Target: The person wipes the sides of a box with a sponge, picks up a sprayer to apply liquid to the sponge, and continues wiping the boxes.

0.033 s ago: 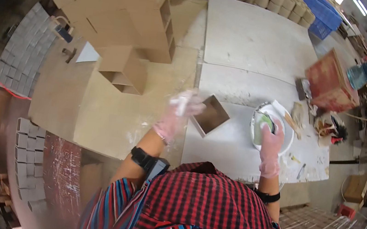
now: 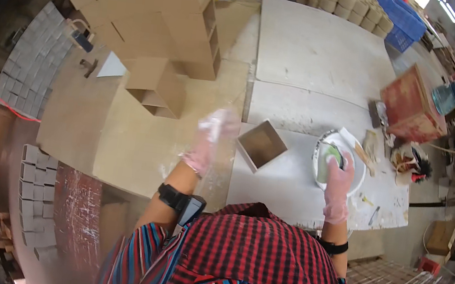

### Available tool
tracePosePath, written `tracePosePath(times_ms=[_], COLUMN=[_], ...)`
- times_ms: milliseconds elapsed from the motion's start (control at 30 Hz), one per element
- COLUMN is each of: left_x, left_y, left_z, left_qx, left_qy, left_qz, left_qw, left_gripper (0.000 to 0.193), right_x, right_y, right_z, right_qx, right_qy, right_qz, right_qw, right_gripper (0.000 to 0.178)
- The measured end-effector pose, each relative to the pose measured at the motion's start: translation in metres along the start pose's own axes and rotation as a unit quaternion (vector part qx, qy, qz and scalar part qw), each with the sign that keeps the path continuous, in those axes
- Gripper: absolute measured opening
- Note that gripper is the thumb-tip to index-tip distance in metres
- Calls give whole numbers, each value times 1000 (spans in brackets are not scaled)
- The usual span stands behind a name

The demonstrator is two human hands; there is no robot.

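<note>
a pale green, rounded piece with a dark edge (image 2: 324,167) sits at the mouth of a round white bucket with a dark-spattered rim (image 2: 358,179), on the person's right. its green surface shows beside the fingers; the rest is covered, so its exact kind is hard to tell. the right hand (image 2: 340,177), in a thin, wrinkled pinkish glove, grips it with fingers bent around it and white smears on the tips.

left of the bucket, well apart from it, stands a square, open-topped brown cardboard box (image 2: 268,133), turned cornerwise, its walls thin and its inside smooth and matt. the left hand (image 2: 217,129), gloved alike and streaked with white, hovers beside this box, apart from it; its fingers are blurred, and whether they are spread or closed cannot be told.

under the box and bucket lies a flat white board (image 2: 289,196), scuffed and specked with dark marks. to its left is a smooth tan board (image 2: 139,159) with whitish smears, bearing an open-ended brown carton (image 2: 157,89) and, behind that, a tall stack of plain cardboard boxes (image 2: 145,22). beyond the bucket on the right is a worn, blotchy red box (image 2: 407,105); further off stands a perforated blue plastic crate (image 2: 398,21), near stacked tan cylinders (image 2: 343,5).
</note>
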State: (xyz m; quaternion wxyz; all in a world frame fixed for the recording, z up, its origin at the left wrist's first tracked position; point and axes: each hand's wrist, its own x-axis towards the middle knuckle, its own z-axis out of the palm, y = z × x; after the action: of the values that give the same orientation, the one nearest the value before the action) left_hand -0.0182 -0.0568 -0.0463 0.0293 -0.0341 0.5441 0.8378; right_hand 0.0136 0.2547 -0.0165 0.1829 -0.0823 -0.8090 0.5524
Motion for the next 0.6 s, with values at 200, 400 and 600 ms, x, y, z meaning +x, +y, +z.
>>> tracePosePath(times_ms=[200, 400, 600], left_x=[-3, 21, 54], left_y=[57, 71, 48], left_z=[-93, -133, -166], left_qx=[-6, -137, 300], left_qy=[316, 284, 249], left_qz=[180, 189, 69], left_qw=[932, 930, 918], left_gripper=[58, 61, 44], right_x=[-6, -20, -44], right_y=[-3, -26, -38], right_z=[7, 29, 36], right_qx=[113, 269, 310], right_qy=[-2, -58, -100], right_qz=[81, 150, 111], right_qw=[990, 950, 939], right_gripper=[32, 31, 36])
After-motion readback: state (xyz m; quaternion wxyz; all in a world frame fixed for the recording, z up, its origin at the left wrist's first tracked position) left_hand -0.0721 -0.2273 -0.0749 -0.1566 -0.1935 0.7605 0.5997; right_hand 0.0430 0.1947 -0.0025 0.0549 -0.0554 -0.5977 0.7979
